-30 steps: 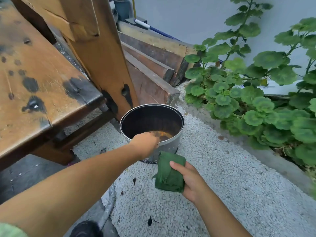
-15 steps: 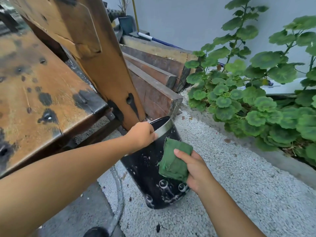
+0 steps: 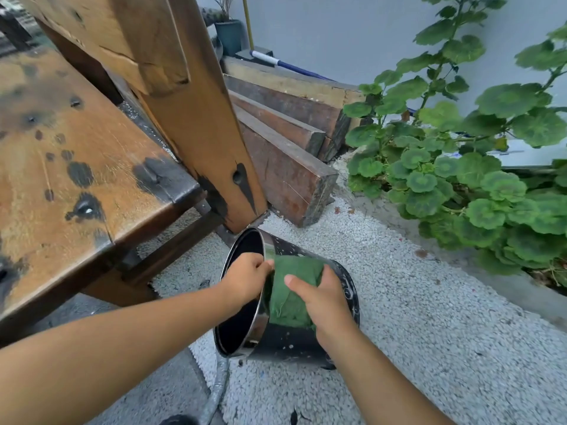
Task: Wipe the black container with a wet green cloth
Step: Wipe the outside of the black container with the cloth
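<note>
Two hands share the black container (image 3: 294, 345), which lies tipped on the gravel (image 3: 399, 302) near a wooden leg (image 3: 208, 148). The left hand (image 3: 245, 279) curls its fingers over the rim, likely to steady it. The right hand (image 3: 325, 305) presses the green cloth (image 3: 291, 289) against the container's side, thumb on top and the other fingers seemingly curled round the far edge.

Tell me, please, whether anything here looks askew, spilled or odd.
The black container lies tipped on its side on the gravel, but apparently deliberately: the left hand grips its rim while the right hand holds the green cloth against its wall. Nothing looks spilled.
</note>
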`<state>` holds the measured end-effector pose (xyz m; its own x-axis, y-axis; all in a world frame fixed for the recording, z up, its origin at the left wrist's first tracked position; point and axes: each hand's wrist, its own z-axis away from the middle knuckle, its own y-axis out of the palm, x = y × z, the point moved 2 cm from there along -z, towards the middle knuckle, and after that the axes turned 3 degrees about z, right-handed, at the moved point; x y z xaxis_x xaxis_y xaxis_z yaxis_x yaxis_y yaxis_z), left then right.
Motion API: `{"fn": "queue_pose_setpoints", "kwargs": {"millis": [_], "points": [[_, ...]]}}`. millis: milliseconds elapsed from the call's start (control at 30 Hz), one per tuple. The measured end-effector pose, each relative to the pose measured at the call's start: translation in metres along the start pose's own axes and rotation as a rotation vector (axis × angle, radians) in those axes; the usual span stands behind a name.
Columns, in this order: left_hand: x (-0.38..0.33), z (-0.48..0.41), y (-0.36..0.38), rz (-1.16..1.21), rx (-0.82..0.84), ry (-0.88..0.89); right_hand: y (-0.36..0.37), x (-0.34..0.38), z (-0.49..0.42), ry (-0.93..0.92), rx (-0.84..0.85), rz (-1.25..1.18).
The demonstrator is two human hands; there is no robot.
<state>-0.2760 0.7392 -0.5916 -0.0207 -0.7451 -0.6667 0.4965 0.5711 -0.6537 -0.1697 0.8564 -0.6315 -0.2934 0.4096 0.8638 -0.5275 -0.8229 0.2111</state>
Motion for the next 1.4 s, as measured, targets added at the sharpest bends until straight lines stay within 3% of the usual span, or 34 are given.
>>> {"fn": "queue_pose_setpoints", "kwargs": {"millis": [267, 400, 767, 1000, 1233, 1400], "points": [[0.031, 0.009, 0.026, 0.399, -0.182, 0.043, 0.034, -0.01, -0.005, -0.123, -0.139, 0.322], [0.035, 0.002, 0.03, 0.518, -0.161, 0.005, 0.033, -0.009, -0.01, -0.155, -0.201, 0.462], [0.058, 0.001, 0.005, 0.336, -0.217, 0.054, 0.032, -0.03, -0.021, -0.185, -0.219, 0.707], [0.067, 0.003, -0.002, 0.347, -0.22, 0.018, -0.011, -0.051, -0.036, -0.139, -0.308, 0.799], [0.07, -0.004, 0.002, 0.401, -0.176, -0.036, -0.06, -0.067, -0.047, -0.076, -0.422, 0.864], [0.064, -0.002, 0.006, 0.478, -0.045, -0.066, -0.072, -0.07, -0.051, -0.052, -0.404, 0.833]]}}
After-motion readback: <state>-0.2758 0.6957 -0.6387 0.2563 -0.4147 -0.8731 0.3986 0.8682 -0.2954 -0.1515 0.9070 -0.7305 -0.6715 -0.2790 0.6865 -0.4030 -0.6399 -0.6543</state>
